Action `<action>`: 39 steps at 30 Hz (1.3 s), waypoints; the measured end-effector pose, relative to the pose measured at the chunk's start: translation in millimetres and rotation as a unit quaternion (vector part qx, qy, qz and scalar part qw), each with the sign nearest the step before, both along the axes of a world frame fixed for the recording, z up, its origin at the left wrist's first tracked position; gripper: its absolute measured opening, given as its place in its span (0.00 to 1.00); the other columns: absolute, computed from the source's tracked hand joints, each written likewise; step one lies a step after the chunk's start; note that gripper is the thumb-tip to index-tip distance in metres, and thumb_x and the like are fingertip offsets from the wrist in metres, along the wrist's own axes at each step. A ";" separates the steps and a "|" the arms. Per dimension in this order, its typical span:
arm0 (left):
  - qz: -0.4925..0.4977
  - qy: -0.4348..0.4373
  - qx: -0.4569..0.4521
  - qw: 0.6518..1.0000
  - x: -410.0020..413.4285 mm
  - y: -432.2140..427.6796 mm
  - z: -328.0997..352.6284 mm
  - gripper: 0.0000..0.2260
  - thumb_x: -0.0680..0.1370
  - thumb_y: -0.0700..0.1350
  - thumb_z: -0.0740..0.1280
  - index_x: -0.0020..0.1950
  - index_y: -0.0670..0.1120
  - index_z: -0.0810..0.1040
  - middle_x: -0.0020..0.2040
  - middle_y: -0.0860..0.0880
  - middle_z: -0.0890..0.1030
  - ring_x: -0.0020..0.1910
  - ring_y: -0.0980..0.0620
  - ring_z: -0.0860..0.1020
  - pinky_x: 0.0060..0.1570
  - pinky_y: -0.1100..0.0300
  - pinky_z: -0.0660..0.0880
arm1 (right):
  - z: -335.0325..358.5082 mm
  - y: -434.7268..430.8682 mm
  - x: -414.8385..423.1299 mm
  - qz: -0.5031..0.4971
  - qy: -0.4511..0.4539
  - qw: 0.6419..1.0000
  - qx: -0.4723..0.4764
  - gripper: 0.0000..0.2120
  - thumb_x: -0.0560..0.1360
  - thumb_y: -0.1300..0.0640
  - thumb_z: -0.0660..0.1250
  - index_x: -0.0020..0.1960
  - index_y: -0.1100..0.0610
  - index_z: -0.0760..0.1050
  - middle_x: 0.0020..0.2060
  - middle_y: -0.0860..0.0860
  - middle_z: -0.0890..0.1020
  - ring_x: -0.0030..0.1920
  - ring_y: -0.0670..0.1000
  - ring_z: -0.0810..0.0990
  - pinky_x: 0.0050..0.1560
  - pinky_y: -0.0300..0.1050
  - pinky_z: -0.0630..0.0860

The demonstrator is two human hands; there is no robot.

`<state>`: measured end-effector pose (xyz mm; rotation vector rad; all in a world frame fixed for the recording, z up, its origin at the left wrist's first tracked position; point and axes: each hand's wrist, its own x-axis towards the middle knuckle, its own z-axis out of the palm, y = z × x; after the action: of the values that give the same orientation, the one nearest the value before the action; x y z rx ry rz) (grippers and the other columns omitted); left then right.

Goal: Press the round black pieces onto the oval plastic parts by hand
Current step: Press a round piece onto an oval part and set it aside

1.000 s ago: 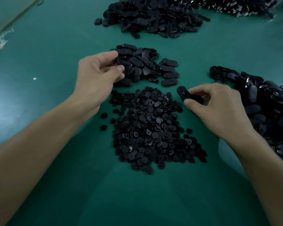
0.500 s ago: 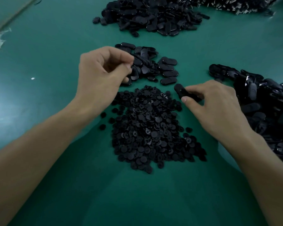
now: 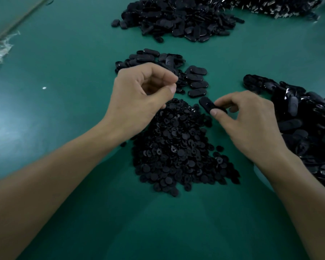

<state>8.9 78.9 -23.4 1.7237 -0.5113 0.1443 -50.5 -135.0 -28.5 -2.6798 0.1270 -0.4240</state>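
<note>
Right hand (image 3: 248,121) pinches one oval part (image 3: 207,105) at the far edge of the heap of round pieces (image 3: 176,147) on the surface (image 3: 64,128). Left hand (image 3: 139,96) has thumb and forefinger together; contents cannot be told. Risk: a small piece slips or seats crooked.

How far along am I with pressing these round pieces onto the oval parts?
Done: unclear; the far pile and right pile of ovals may be finished, but I cannot tell. In hand: the right hand grips one oval; the left hand pinches its fingertips, contents hidden. Left: a big heap of round pieces and a small oval pile, so plenty remains.
</note>
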 end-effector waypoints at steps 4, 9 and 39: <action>0.002 -0.005 0.013 1.000 1.3 0.9 -1.3 0.06 0.76 0.36 0.73 0.46 0.48 0.83 0.40 0.52 0.84 0.39 0.52 0.83 0.41 0.58 0.81 | 0.3 -0.8 0.8 -0.020 0.013 1.000 -0.015 0.08 0.77 0.51 0.72 0.54 0.50 0.81 0.51 0.48 0.73 0.57 0.52 0.73 0.56 0.42 0.64; 0.002 -0.010 0.017 1.000 1.7 1.2 -2.4 0.06 0.76 0.37 0.73 0.46 0.49 0.83 0.39 0.53 0.84 0.37 0.56 0.81 0.41 0.62 0.79 | -0.9 0.7 1.1 -0.001 0.016 1.000 0.014 0.02 0.78 0.54 0.71 0.48 0.47 0.79 0.45 0.45 0.72 0.49 0.48 0.73 0.52 0.42 0.64; -0.013 -0.006 0.014 1.000 -2.8 -0.3 -0.6 0.04 0.77 0.38 0.73 0.47 0.47 0.83 0.37 0.54 0.84 0.36 0.55 0.82 0.38 0.62 0.79 | 17.9 -12.2 -1.6 0.206 0.085 0.943 0.249 0.12 0.73 0.43 0.66 0.48 0.48 0.84 0.40 0.50 0.85 0.38 0.48 0.82 0.41 0.35 0.77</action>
<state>6.1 78.6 -24.0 1.7436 -0.5453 0.1293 -52.0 -147.2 -10.6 -2.1568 -0.2438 -0.0184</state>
